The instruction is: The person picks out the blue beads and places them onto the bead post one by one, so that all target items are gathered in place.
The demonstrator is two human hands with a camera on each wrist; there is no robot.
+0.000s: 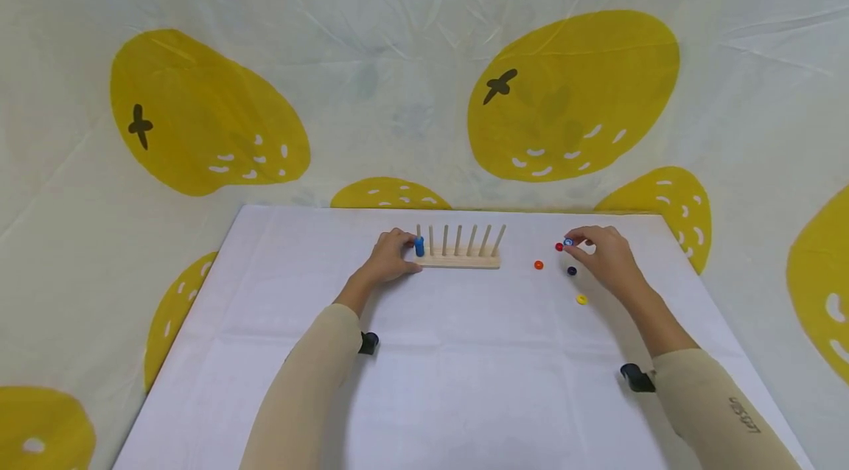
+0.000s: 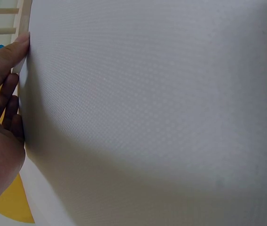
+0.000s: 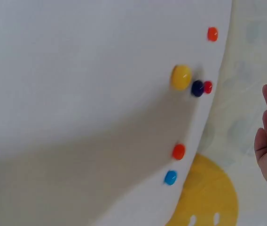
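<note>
A wooden peg rack (image 1: 458, 261) stands on the white table, with several upright pegs in a row. Blue beads (image 1: 419, 247) are stacked on its leftmost peg. My left hand (image 1: 386, 258) grips the rack's left end; in the left wrist view the thumb lies along the base edge. Off to the right of the rack, my right hand (image 1: 612, 258) pinches a blue bead (image 1: 568, 242) between thumb and forefinger, above the table. Close by lie a red bead (image 1: 559, 247), a dark blue bead (image 1: 572, 271), an orange bead (image 1: 539, 265) and a yellow bead (image 1: 581, 300).
The right wrist view also shows a red-orange bead (image 3: 178, 151) and a light blue bead (image 3: 170, 177) on the table, hidden in the head view. A white cloth (image 1: 458, 381) covers the table. Behind it hangs a curtain (image 1: 398, 87) with yellow fruit prints.
</note>
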